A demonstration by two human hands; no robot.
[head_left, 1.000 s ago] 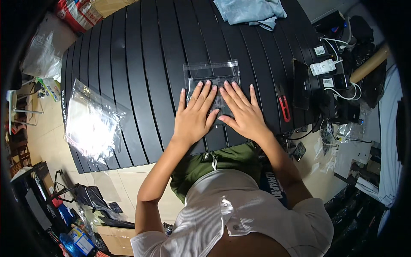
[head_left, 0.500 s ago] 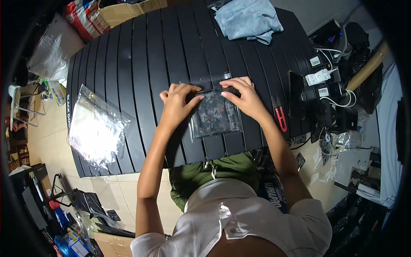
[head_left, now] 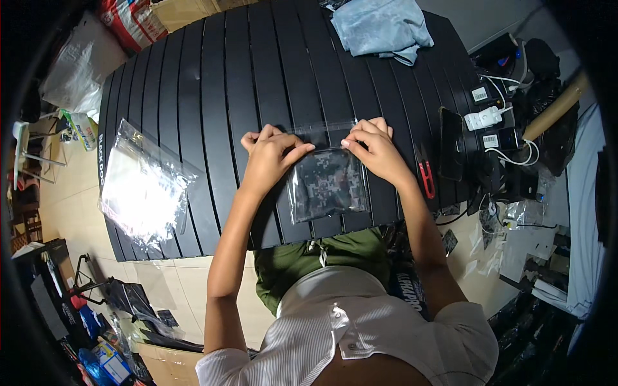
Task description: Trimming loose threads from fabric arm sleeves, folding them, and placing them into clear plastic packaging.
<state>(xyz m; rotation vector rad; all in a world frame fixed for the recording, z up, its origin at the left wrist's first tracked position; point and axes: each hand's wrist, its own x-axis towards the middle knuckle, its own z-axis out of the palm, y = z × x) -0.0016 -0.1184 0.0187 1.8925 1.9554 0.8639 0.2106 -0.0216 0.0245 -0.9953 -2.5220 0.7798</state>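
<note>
A clear plastic bag [head_left: 297, 209] lies on the black slatted table in front of me, with a folded camouflage-patterned cloth item [head_left: 328, 183] inside. Its mouth faces away from me. My left hand [head_left: 270, 154] pinches the bag's upper left part between thumb and fingers. On the upper right part, my right hand [head_left: 374, 147] pinches the plastic in the same way. The camouflage item sits below both hands, toward the table's near edge. Fingertips hide parts of the bag's upper section.
A glossy stack of clear bags [head_left: 145, 186] lies at the left of the table [head_left: 212, 96]. Red-handled thread snips [head_left: 426, 177] and a dark phone [head_left: 452, 143] rest on the right. Light blue cloth [head_left: 383, 29] is at the far edge. White chargers [head_left: 483, 118] with cables stand beyond the right edge.
The bag has shifted slightly toward me, and its upper part lies flatter beyond my hands. Both hands keep pinching it, with the right one a little further right and lower.
</note>
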